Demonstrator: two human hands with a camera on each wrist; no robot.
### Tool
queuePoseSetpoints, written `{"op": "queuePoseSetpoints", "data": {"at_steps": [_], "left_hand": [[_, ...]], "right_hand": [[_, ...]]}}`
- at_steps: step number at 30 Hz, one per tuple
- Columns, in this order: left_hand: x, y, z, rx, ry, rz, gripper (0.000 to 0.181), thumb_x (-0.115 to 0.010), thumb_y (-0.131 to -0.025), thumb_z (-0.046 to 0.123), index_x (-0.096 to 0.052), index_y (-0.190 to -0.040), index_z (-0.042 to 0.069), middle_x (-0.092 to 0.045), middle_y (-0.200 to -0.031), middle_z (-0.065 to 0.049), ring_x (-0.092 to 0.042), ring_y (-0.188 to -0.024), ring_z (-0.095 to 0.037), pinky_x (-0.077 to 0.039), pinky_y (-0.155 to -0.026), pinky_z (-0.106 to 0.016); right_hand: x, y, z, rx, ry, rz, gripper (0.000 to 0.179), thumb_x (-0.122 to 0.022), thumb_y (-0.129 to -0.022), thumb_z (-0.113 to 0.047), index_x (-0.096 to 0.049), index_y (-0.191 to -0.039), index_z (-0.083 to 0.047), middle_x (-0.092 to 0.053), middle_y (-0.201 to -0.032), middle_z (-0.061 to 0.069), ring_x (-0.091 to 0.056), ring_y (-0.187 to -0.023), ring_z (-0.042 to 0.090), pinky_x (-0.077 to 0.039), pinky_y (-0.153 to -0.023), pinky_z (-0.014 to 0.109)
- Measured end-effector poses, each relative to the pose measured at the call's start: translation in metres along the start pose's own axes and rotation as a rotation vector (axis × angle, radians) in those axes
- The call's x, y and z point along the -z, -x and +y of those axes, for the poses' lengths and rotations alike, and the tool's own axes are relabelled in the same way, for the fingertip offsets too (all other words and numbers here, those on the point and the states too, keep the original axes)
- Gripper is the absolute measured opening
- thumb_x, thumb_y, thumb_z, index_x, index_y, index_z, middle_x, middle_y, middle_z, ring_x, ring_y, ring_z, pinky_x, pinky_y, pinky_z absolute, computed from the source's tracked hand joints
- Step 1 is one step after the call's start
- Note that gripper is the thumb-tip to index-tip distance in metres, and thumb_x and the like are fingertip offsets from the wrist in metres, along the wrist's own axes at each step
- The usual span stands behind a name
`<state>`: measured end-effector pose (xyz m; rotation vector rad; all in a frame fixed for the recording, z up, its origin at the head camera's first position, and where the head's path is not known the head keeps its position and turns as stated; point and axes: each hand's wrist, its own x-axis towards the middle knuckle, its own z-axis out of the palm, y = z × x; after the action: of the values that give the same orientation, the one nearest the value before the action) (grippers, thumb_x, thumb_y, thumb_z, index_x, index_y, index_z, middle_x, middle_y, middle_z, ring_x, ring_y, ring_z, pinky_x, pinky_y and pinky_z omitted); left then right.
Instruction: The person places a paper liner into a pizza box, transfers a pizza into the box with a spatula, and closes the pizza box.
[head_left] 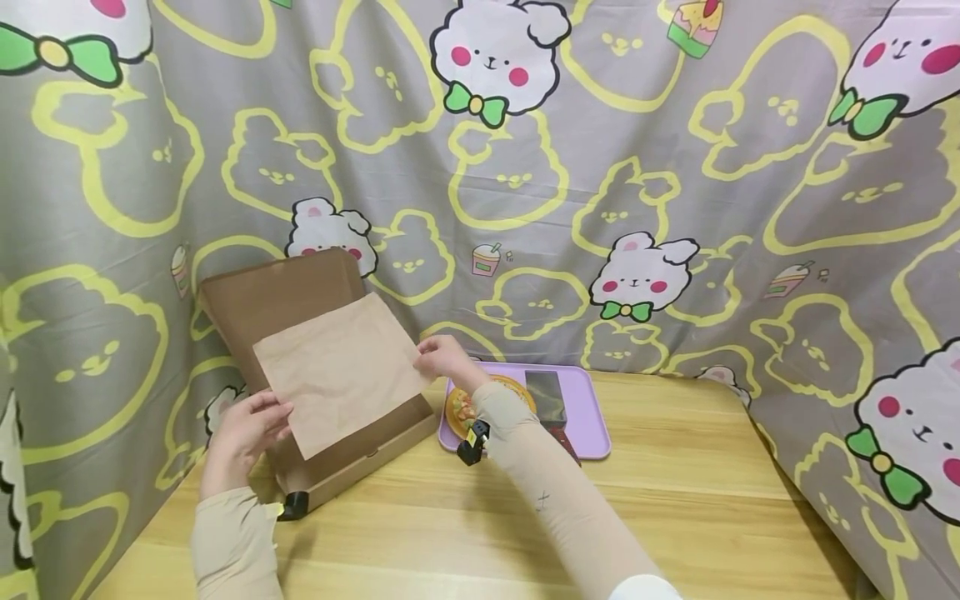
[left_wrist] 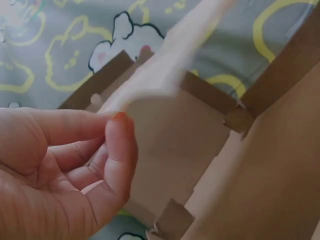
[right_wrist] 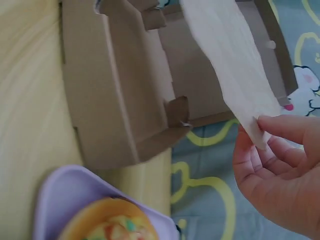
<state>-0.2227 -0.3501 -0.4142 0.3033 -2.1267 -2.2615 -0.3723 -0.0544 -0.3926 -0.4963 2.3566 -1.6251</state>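
Note:
A sheet of light brown paper is stretched between both hands above an opened cardboard pizza box. My left hand pinches the sheet's left edge between thumb and finger. At the opposite edge, my right hand pinches it near a corner. In the left wrist view the paper slants away from the left fingertips, partly blurred. The right wrist view shows the paper narrowing to the right thumb and finger. The box lid stands raised at the back; the paper hides much of the box's inside.
To the right, a purple tray bears a pizza and a broad-bladed tool with a dark red handle; my right forearm covers part of them. A patterned curtain hangs behind the wooden table.

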Motion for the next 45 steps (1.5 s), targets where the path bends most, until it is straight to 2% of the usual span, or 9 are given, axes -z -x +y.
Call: {"op": "queuePoseSetpoints", "data": {"at_steps": [7,11,14,21,27,32,38,42,45], "left_hand": [[0.018,0.003,-0.008,0.040,-0.116,-0.034,0.007,-0.061,-0.096,0.013,-0.056,-0.100,0.015,-0.062,-0.084,0.014,-0.061,-0.076,-0.001,-0.057,-0.072,-0.017],[0.024,0.004,-0.010,0.068,-0.169,-0.017,0.002,-0.062,-0.096,0.018,-0.061,-0.095,0.020,-0.063,-0.078,0.016,-0.060,-0.071,0.001,-0.055,-0.066,-0.016],[0.024,0.004,-0.011,0.092,-0.217,-0.007,0.009,-0.063,-0.095,0.019,-0.064,-0.088,0.025,-0.063,-0.073,0.016,-0.058,-0.067,0.002,-0.052,-0.060,-0.016],[0.023,0.002,-0.019,0.093,-0.267,0.019,0.004,-0.062,-0.095,0.015,-0.063,-0.092,0.016,-0.064,-0.071,0.017,-0.059,-0.064,0.004,-0.050,-0.057,-0.014],[0.023,-0.003,-0.026,0.131,-0.335,0.046,0.008,-0.064,-0.094,0.017,-0.069,-0.093,0.011,-0.064,-0.065,0.015,-0.058,-0.062,0.003,-0.049,-0.057,-0.016],[0.022,-0.003,-0.026,0.158,-0.382,0.070,0.022,-0.063,-0.093,0.016,-0.068,-0.106,-0.001,-0.063,-0.063,0.013,-0.057,-0.060,0.002,-0.049,-0.058,-0.017],[0.020,0.000,-0.024,0.163,-0.417,0.052,0.033,-0.062,-0.093,0.013,-0.063,-0.114,-0.013,-0.062,-0.059,0.011,-0.057,-0.056,0.002,-0.048,-0.054,-0.016],[0.020,0.002,-0.022,0.160,-0.439,0.020,0.035,-0.060,-0.094,0.012,-0.061,-0.113,-0.017,-0.063,-0.059,0.010,-0.056,-0.055,0.002,-0.047,-0.052,-0.015],[0.021,0.004,-0.020,0.158,-0.468,-0.001,0.037,-0.059,-0.095,0.013,-0.059,-0.114,-0.019,-0.064,-0.062,0.010,-0.056,-0.056,0.002,-0.047,-0.052,-0.015]], "right_hand": [[-0.020,0.003,0.014,-0.007,0.022,0.001,0.024,-0.066,-0.081,0.003,-0.065,-0.105,0.008,-0.062,-0.086,0.007,-0.054,-0.068,0.009,-0.048,-0.061,0.018],[-0.029,0.003,0.021,-0.012,0.049,0.012,0.025,-0.067,-0.079,0.004,-0.066,-0.103,0.008,-0.062,-0.086,0.008,-0.054,-0.067,0.009,-0.048,-0.059,0.018],[-0.035,0.004,0.024,-0.016,0.067,0.023,0.025,-0.066,-0.078,0.005,-0.066,-0.103,0.008,-0.065,-0.088,0.012,-0.054,-0.067,0.010,-0.047,-0.059,0.018],[-0.048,0.007,0.029,-0.050,0.079,0.075,0.031,-0.065,-0.075,0.008,-0.068,-0.106,0.006,-0.067,-0.097,0.015,-0.053,-0.071,0.013,-0.043,-0.060,0.017],[-0.055,0.002,0.037,-0.111,0.106,0.043,0.039,-0.068,-0.074,0.007,-0.066,-0.113,0.003,-0.070,-0.099,0.016,-0.064,-0.074,0.020,-0.055,-0.067,0.027],[-0.060,-0.013,0.051,-0.052,0.221,-0.007,0.032,-0.069,-0.071,0.004,-0.070,-0.103,0.003,-0.068,-0.086,0.009,-0.060,-0.067,0.016,-0.053,-0.062,0.025],[-0.062,0.006,0.033,-0.041,0.286,-0.019,0.033,-0.069,-0.071,0.003,-0.067,-0.104,0.008,-0.065,-0.085,0.013,-0.055,-0.072,0.017,-0.049,-0.065,0.023],[-0.063,0.014,0.027,-0.036,0.296,-0.027,0.047,-0.067,-0.075,0.003,-0.060,-0.121,0.011,-0.067,-0.105,0.019,-0.058,-0.083,0.022,-0.052,-0.076,0.027],[-0.064,0.015,0.027,-0.034,0.313,-0.045,0.059,-0.066,-0.078,0.001,-0.051,-0.134,0.011,-0.061,-0.129,0.022,-0.061,-0.105,0.026,-0.051,-0.097,0.033]]}}
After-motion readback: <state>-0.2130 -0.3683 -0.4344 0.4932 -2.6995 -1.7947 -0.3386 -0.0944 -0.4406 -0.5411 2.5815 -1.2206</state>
